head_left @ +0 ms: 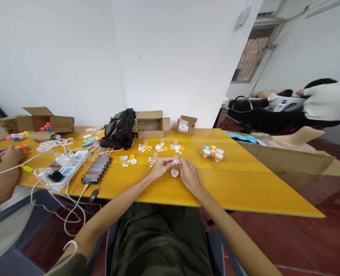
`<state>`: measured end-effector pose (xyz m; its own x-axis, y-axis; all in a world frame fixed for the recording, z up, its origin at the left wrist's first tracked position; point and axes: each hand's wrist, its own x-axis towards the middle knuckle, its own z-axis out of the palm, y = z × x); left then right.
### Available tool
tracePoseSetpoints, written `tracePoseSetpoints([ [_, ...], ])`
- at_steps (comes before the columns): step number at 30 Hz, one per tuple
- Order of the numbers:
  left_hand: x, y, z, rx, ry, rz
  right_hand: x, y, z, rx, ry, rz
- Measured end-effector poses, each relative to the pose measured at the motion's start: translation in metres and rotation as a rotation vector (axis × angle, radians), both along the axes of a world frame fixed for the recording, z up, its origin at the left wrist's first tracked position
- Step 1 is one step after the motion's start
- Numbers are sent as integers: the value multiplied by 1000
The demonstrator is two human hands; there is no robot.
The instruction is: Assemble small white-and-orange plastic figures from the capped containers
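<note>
My left hand (161,168) and my right hand (190,174) meet above the table, their fingertips closed on a small white part with dark spots (176,161). Its exact kind is too small to make out. Just below the fingers, a small round cup with an orange rim (174,173) rests on the table. Behind my hands lie several small groups of white parts, orange discs and clear cups, among them an orange disc (182,148) and a white disc (133,161). Close to my left hand sit spotted white pieces (151,161).
Right of my hands stands a cluster of lidded small cups (216,157). An open cardboard box (150,126), a smaller box (186,125) and a black backpack (120,128) line the back. A power strip (63,172), cables and a phone (97,168) lie left, near another person's hands (11,155).
</note>
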<state>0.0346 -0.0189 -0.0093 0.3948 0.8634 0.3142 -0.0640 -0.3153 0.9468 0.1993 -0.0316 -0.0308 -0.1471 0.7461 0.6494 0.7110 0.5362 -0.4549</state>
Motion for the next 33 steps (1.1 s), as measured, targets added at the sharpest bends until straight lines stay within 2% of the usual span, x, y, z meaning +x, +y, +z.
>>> tracePoseSetpoints([
  [6, -1, -2, 1, 5, 17, -4, 2, -2, 4, -49, 51, 49],
  [15, -1, 2, 2, 26, 39, 19, -1, -3, 14, -179, 290, 146],
  [18, -3, 4, 2, 112, 96, 122, 0, -3, 13, -166, 299, 64],
  [23, -7, 5, 2, 377, 270, 342, 3, 2, 6, -198, 144, -156],
  [28, -9, 5, -2, 492, 408, 351, 4, 5, 0, -226, 18, -242],
  [33, -9, 6, -5, 570, 469, 341, 5, 6, -1, -197, 116, -177],
])
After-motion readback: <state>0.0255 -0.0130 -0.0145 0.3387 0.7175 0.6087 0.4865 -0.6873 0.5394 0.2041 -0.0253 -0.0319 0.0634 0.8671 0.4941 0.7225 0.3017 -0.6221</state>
